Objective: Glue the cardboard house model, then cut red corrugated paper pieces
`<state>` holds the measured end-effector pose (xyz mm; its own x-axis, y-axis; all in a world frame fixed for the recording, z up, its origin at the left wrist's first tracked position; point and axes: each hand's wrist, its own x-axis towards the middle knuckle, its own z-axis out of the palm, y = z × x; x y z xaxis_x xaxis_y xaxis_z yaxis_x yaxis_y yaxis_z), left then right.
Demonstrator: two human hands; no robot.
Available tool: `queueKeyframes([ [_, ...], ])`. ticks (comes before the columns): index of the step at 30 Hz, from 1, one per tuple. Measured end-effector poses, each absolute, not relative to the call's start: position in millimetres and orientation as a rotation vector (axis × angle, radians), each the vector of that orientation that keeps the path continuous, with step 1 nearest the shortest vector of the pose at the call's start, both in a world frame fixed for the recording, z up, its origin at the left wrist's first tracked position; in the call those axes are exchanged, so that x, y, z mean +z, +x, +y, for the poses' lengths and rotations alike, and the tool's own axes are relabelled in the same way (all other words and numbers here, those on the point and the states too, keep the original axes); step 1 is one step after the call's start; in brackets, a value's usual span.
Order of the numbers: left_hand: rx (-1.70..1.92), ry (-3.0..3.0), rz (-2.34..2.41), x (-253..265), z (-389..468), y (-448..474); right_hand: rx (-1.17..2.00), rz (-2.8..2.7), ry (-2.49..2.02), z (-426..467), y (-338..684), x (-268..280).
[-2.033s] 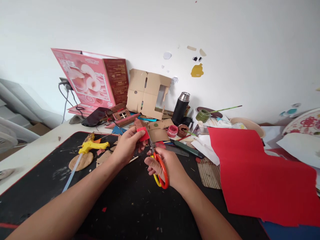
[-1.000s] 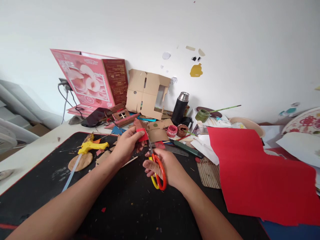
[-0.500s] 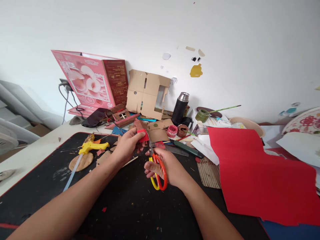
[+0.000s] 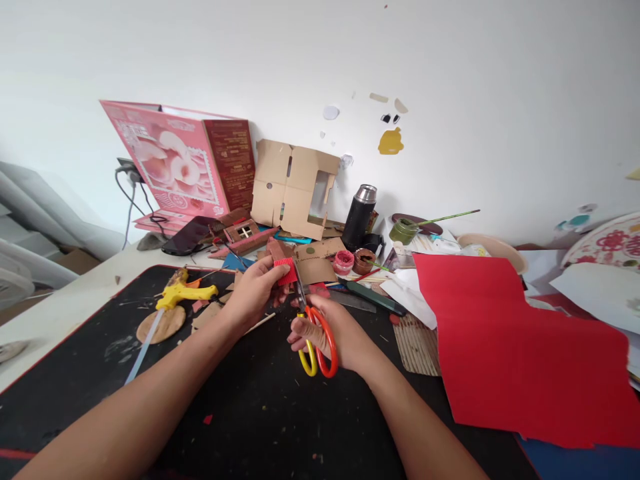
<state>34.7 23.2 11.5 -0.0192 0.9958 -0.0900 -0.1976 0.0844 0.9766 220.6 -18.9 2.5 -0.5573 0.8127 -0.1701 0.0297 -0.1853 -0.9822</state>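
Note:
Over the black mat (image 4: 240, 413), my left hand (image 4: 255, 293) is closed on a small piece of red corrugated paper (image 4: 285, 271), its thumb pressed on top. A brown piece (image 4: 278, 249) shows just beyond the red one; I cannot tell whether they are joined. My right hand (image 4: 335, 333) grips scissors (image 4: 326, 343) with one orange and one yellow handle loop. Their blades point away from me and lie along the right edge of the red piece. The fingers of my left hand are partly hidden behind it.
At the left, a yellow glue gun (image 4: 187, 292) lies on a round wooden disc (image 4: 161, 325). Paint jars (image 4: 344, 262), a black thermos (image 4: 359, 217) and a green-handled cutter (image 4: 376, 297) stand or lie beyond my hands. A large red sheet (image 4: 520, 360) covers the right side.
The scissors' handle loops have spread a little wider apart in my right hand. My left hand keeps its hold on the red piece in almost the same spot.

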Motion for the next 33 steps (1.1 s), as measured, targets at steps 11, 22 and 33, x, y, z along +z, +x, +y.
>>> queueKeyframes([
  [11,1.189,1.009,1.071,9.2,21.7,34.1,1.633,-1.586,-1.073,-19.5,220.4,-0.9],
  [22,1.321,0.964,1.091,13.3,21.4,32.2,1.626,-1.598,-1.090,-22.7,217.6,0.1],
  [33,1.246,1.028,1.112,16.0,19.5,34.0,1.532,-1.646,-1.111,-22.9,218.9,-1.7],
])
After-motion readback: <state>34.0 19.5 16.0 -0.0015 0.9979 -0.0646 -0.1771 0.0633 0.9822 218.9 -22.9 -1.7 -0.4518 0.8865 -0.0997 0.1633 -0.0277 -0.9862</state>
